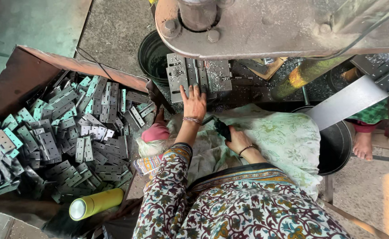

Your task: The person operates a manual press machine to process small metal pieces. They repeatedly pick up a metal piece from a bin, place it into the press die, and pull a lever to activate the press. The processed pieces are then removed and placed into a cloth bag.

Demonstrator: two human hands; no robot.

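Left hand (194, 102) flat, fingers spread, on die plate (197, 75) at 12 o'clock. Right hand (237, 138) clamped on black handle (222, 128). One plate, one handle.

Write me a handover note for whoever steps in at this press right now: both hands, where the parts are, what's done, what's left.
Left hand: flat, fingers spread, reaching onto the metal die block under the press head.
Right hand: closed on the black lever handle.
Parts: a large pile of flat hinge plates lies in the rusty tray on the left; a yellow can lies below it.
Done: cannot tell how many are pressed.
Left: judging by the pile, most plates.
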